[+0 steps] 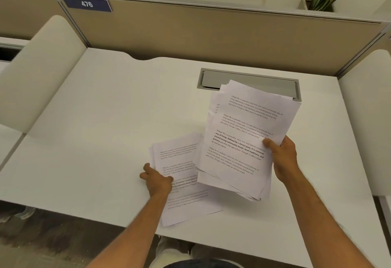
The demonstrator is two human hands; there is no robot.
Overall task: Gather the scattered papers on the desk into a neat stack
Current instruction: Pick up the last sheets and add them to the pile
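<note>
My left hand (157,179) is pressing half-curled on the loose sheets (182,183), long axis away from me; right hand (281,157) (farther) is pinching the gathered bundle (243,140).

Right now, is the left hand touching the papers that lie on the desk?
Touching. The head view shows the left hand resting on the left edge of the papers on the desk, its fingers over the sheet with no gap.

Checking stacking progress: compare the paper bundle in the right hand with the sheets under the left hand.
The bundle is lifted off the desk, pinched by the right hand; the sheets lie flat under the left hand. The bundle looks thicker, with fanned edges. Both are white pages with similar printed paragraphs.
</note>
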